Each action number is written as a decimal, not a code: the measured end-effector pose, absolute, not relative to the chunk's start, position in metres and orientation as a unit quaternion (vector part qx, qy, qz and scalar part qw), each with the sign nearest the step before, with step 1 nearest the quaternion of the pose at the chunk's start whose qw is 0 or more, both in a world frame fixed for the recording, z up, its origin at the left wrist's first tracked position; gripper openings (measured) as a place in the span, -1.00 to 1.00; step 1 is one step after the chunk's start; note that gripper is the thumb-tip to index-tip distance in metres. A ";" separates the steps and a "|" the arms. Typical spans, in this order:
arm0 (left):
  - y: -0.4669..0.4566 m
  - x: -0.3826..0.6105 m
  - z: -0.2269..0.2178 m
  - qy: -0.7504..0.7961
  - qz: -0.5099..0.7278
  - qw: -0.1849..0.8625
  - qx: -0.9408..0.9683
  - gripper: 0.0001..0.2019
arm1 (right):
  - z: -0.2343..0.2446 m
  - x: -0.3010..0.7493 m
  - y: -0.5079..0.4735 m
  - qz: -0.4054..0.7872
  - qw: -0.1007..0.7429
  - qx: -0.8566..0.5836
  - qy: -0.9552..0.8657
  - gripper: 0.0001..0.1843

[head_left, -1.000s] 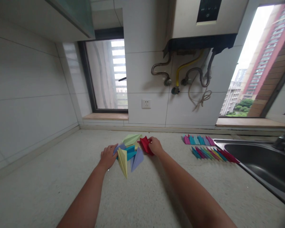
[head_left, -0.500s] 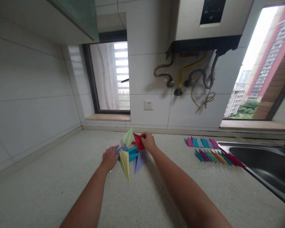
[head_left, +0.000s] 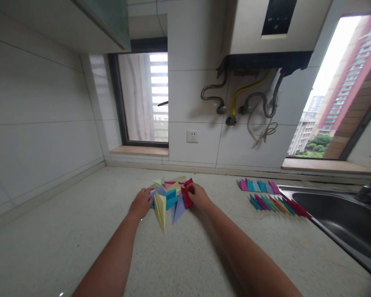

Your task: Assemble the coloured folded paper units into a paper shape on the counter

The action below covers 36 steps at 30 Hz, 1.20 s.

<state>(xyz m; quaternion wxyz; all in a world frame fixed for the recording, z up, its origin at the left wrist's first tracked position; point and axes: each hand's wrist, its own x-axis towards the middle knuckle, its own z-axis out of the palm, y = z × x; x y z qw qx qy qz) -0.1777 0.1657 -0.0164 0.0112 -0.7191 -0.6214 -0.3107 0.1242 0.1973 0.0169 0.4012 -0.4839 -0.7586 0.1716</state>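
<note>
A pile of folded paper planes lies on the counter between my hands. In front a pale yellow paper plane (head_left: pixel 160 208) points toward me, with a lavender paper plane (head_left: pixel 177 209) beside it and a blue paper plane (head_left: pixel 172 198) behind. My right hand (head_left: pixel 199 196) pinches a red paper plane (head_left: pixel 186 197) at the pile's right side. My left hand (head_left: pixel 141 202) rests at the left edge, its fingers bent loosely against another lavender plane (head_left: pixel 157 191); its fingertips are partly hidden. Pale green and pink planes show at the back of the pile.
On the right, a back row of paper planes (head_left: pixel 258 186) and a front row of paper planes (head_left: pixel 276 205) stand close to a steel sink (head_left: pixel 336 206). The tiled wall, with a socket (head_left: pixel 192 136) and a water heater (head_left: pixel 275 37), rises behind the counter (head_left: pixel 173 264).
My right hand has lowered the red plane toward me at the pile's right side. The pale green plane that stood up at the back now lies lower. My left hand stays by the pile.
</note>
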 end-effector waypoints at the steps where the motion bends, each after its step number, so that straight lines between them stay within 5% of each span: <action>1: 0.167 -0.178 -0.017 -0.616 -0.317 0.010 -0.721 -0.60 | 0.016 0.125 0.196 0.180 0.400 -0.472 -0.764 -0.74; 6: 0.171 -0.178 -0.020 -0.599 -0.349 0.016 -0.721 -0.60 | 0.014 0.133 0.191 0.183 0.417 -0.471 -0.756 -0.72; 13: 0.174 -0.174 -0.021 -0.593 -0.379 -0.027 -0.710 -0.65 | 0.005 0.143 0.169 0.196 0.338 -0.441 -0.808 -0.62; 20: 0.171 -0.178 -0.022 -0.534 -0.397 -0.064 -0.744 -0.68 | -0.011 0.144 0.178 0.133 0.424 -0.481 -0.756 -0.68; 25: 0.153 -0.197 -0.027 -0.563 -0.338 -0.060 -0.752 -0.46 | -0.007 0.142 0.178 0.093 0.425 -0.497 -0.751 -0.68; 31: 0.133 -0.197 -0.022 -0.604 -0.229 -0.090 -0.758 0.14 | -0.007 0.149 0.170 0.070 0.317 -0.552 -0.768 -0.54; 36: 0.139 -0.172 -0.023 -0.649 -0.196 -0.032 -0.734 0.02 | -0.005 0.150 0.177 0.113 0.290 -0.547 -0.777 -0.54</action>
